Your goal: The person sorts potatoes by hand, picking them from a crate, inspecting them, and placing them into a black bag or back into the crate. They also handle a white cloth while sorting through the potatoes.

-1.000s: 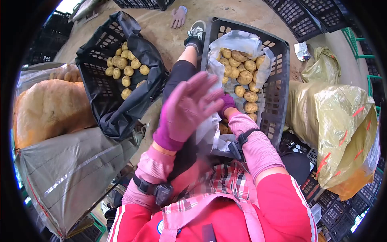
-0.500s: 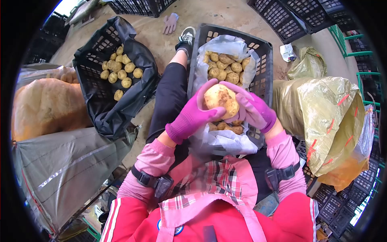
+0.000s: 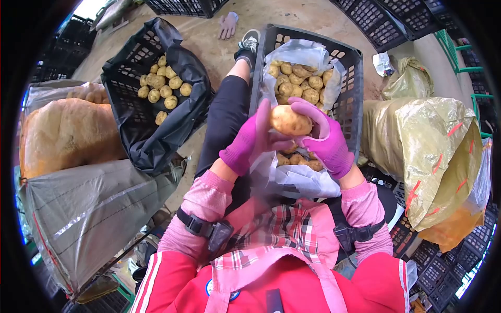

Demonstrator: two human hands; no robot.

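Note:
A large pale potato (image 3: 290,121) is held between my two gloved hands, above a black crate. My left hand (image 3: 250,140), in a magenta glove, is closed against its left end. My right hand (image 3: 329,140), in a matching glove with a paler palm, has its fingers curled over the top and right end. Beneath them the black crate (image 3: 356,99), lined with whitish sheeting (image 3: 302,49), holds many potatoes (image 3: 308,83). My hands hide part of that pile.
Left of my leg, a black crate with dark lining (image 3: 193,65) holds several potatoes (image 3: 166,91). A loose glove (image 3: 227,26) lies on the floor ahead. Yellowish woven sacks (image 3: 433,135) stand at right, an orange-tinted sack (image 3: 68,133) at left. More black crates (image 3: 373,23) are at the back.
The potato has been turned between my hands, now showing a smoother side and lying more sideways. My right hand's fingers have shifted over its top. The whole view has moved slightly.

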